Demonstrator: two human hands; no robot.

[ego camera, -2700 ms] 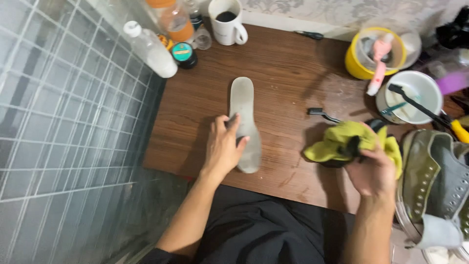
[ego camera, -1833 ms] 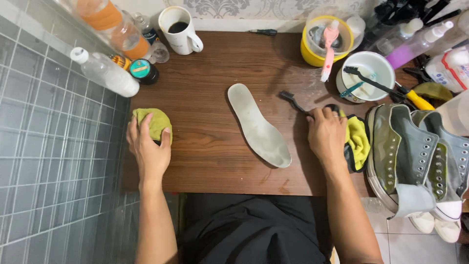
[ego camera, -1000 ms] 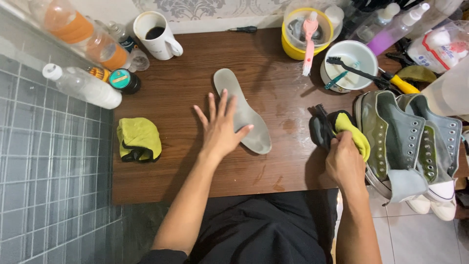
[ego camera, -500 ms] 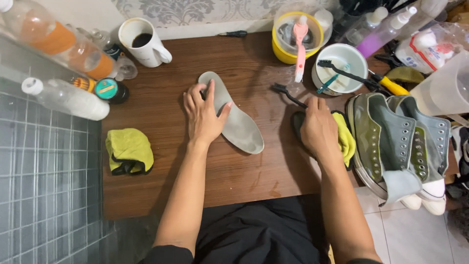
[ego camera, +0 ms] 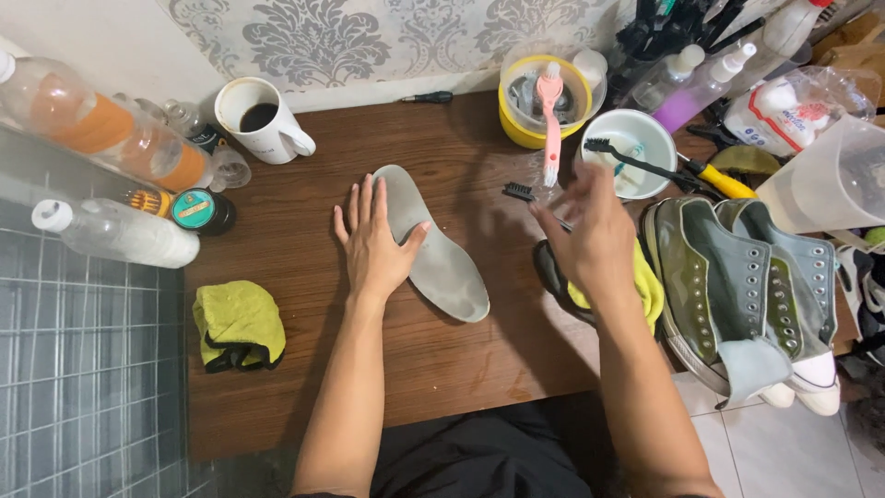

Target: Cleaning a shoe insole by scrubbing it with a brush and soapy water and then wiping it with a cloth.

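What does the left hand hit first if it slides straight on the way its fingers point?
Likely the white mug. The left hand lies flat on the grey insole, fingers aimed up and slightly left over bare wooden table. It could pass just right of the mug.

**Colours on the brown wooden table**

The insole (ego camera: 433,249) is pale grey; the small brush (ego camera: 519,192) has black bristles; the folded cloth (ego camera: 238,323) is yellow-green with a black edge; the sneakers (ego camera: 737,277) are grey-green with white toes; the mug (ego camera: 263,120) is white; the wallpaper (ego camera: 369,37) shows a grey damask pattern; the bowl (ego camera: 516,129) is yellow; the toothbrush (ego camera: 550,111) is pink.
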